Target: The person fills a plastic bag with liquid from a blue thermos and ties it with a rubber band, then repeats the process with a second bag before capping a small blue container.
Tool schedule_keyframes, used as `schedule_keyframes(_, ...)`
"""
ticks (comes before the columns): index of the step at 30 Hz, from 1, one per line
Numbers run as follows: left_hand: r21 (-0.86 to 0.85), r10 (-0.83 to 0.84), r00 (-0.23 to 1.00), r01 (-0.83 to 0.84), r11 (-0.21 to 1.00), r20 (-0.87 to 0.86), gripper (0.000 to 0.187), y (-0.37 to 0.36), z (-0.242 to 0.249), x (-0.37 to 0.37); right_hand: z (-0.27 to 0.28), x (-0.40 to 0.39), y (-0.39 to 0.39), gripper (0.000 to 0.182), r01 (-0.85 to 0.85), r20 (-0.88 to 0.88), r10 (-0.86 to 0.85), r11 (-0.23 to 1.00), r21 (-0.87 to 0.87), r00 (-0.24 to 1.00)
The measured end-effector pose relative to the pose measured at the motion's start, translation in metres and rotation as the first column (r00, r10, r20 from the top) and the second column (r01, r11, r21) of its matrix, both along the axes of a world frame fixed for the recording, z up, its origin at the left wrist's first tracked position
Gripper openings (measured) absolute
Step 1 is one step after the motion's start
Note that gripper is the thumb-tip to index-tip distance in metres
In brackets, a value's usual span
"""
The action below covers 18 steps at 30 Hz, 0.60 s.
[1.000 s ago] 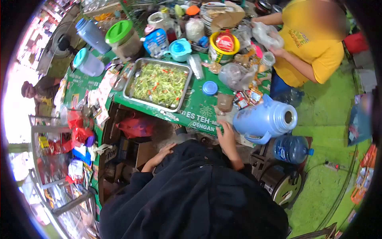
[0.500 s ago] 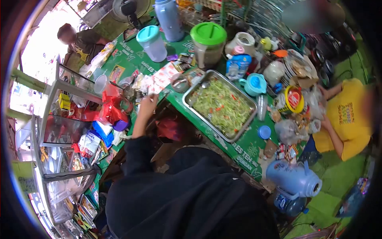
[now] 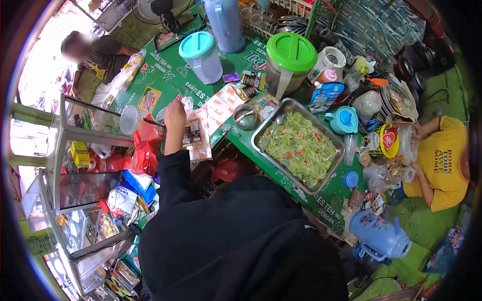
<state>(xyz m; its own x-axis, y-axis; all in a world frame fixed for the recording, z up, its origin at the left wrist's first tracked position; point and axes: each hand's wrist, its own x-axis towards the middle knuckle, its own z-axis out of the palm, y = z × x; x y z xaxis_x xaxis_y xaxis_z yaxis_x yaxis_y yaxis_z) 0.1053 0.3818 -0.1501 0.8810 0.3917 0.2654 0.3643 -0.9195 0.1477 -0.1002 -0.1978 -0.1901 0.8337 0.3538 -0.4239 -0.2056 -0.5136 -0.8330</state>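
My left hand (image 3: 175,119) reaches out over the table's left part, its fingers pinched together. A small pink bit shows at the fingertips, too small to name. Clear plastic (image 3: 188,104) lies just beside the fingers. To the right of the wrist, dark sachets (image 3: 191,133) rest on red-and-white printed paper (image 3: 200,124). Left of the hand are a clear plastic tub (image 3: 130,120) and a red plastic bag (image 3: 144,153). My right hand is out of view, with my dark-sleeved body filling the lower middle.
A metal tray (image 3: 258,145) of shredded vegetables stands on the green table (image 3: 173,75). Behind are lidded pitchers (image 3: 203,65). A glass display case (image 3: 60,150) borders the left. One person in yellow (image 3: 434,165) handles plastic bags at right; another person (image 3: 100,57) is at upper left.
My left hand has moved away from my body and slightly left, uncovering the dark sachets on the printed paper. The view has shifted, so the tray appears further right.
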Motion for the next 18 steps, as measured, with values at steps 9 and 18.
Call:
schedule_keyframes(9,-0.149,-0.248,0.889,0.205,0.967,-0.384,0.022,0.116,0.014,0.025,-0.005,-0.001,0.01,0.019,-0.102,-0.044,0.097,0.985,-0.137,0.994)
schedule_keyframes(18,0.076,0.063,0.432,0.012,0.997,-0.899,0.03,0.119,0.041,0.047,-0.003,-0.005,0.012,0.019,-0.171,-0.075,0.156,0.941,-0.293,0.985)
